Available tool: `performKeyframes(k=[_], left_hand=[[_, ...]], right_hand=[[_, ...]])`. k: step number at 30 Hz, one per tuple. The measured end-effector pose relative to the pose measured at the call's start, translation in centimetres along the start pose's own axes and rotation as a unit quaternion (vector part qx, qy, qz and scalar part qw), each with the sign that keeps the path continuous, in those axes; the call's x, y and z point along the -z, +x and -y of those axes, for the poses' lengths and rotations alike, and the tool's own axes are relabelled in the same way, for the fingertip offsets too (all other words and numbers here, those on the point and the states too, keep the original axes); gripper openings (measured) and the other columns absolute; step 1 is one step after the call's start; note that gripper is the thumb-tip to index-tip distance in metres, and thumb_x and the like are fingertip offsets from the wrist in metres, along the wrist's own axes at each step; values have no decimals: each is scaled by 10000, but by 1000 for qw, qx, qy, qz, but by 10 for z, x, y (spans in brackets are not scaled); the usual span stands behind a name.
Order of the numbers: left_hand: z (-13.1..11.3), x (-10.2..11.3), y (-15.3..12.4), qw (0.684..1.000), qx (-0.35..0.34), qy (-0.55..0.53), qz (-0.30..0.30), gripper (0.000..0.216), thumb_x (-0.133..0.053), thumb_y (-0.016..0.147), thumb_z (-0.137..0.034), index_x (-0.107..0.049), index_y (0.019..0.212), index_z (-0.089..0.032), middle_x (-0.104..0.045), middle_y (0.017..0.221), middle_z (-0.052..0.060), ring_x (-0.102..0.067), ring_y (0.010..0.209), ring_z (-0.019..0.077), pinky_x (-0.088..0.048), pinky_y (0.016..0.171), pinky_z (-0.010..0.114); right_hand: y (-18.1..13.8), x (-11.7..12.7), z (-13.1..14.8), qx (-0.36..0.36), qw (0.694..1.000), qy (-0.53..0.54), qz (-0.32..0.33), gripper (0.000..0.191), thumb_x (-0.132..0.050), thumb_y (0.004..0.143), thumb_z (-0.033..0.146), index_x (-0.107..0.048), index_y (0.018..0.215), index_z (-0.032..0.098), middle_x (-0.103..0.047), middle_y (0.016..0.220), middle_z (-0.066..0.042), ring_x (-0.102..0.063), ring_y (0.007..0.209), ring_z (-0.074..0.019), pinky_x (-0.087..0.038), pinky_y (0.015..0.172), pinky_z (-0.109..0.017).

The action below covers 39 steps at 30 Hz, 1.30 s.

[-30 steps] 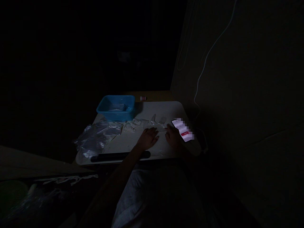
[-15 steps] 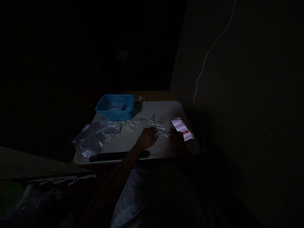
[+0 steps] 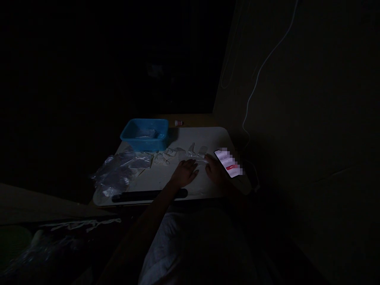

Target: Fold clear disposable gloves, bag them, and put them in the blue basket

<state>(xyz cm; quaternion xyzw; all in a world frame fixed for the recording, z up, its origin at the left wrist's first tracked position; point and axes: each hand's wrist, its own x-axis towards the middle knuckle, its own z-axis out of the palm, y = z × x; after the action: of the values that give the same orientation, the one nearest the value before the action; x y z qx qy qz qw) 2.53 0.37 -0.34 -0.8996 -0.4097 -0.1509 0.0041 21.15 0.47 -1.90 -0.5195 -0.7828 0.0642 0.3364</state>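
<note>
Dim light falls on a white lap table [image 3: 196, 136] in the head view. My left hand [image 3: 184, 173] lies palm down near its middle, fingers stretched out over the near edge of a clear plastic piece [image 3: 200, 159]. On the right end of that plastic rests my right hand [image 3: 214, 170], dark, with its fingers extended and thumb apart. Beyond the hands stand small folded clear plastic pieces [image 3: 202, 150]. To the left sits a crumpled whitish heap [image 3: 162, 157]. What lies under the fingers is hidden.
A blue basin [image 3: 144, 142] with plastic inside stands at the back left. Crumpled clear plastic bags [image 3: 114, 174] spread over the left side. A lit phone [image 3: 227, 162] lies at the right. Behind is a small cup [image 3: 178, 123]; a white cable [image 3: 255, 81] hangs on the wall.
My right hand has moved left, off the phone's edge and onto the plastic, closer to my left hand. The left hand stays nearly where it was.
</note>
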Motion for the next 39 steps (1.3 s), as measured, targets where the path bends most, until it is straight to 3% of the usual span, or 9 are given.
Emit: performKeyframes(k=[8,24,28,33,39], left_hand=[[0,1,0,1000,3,-7,-1,409,-326,882,-365,-530,1165,-150,-506,1267,117,-437,1179,217,-335,958,396],[1,1,-1,1000,-1,-10,3,420,-337,876,-366,-529,1170,-135,-505,1265,129,-443,1174,231,-339,958,404],[1,-1,-1,1000,4,-15,-2,414,-337,876,-361,-531,1166,-139,-510,1260,127,-439,1177,230,-323,975,415],[0,-1,-2,1000,9,-19,3,403,-339,875,-361,-523,1171,-158,-499,1272,121,-436,1178,234,-318,971,441],[-2,3,-1,1000,8,-12,2,386,-364,862,-339,-520,1157,-145,-508,1249,141,-446,1156,242,-318,962,455]], right_hand=[[-3,-4,-4,-14,1000,8,-1,447,-373,781,105,-486,1207,173,-603,1126,-92,-537,1064,-209,-410,953,-411],[17,4,3,-31,997,-62,44,465,-382,795,98,-424,1258,117,-512,1249,-138,-479,1132,-231,-377,959,-394],[27,9,7,22,993,-74,92,476,-384,782,63,-428,1254,107,-525,1231,-142,-491,1115,-208,-369,965,-356],[46,11,13,-3,989,-88,119,488,-387,763,40,-452,1241,107,-566,1183,-134,-527,1074,-196,-388,944,-323],[56,4,31,67,976,-50,202,491,-377,779,51,-444,1254,156,-552,1220,-99,-523,1094,-168,-393,940,-306]])
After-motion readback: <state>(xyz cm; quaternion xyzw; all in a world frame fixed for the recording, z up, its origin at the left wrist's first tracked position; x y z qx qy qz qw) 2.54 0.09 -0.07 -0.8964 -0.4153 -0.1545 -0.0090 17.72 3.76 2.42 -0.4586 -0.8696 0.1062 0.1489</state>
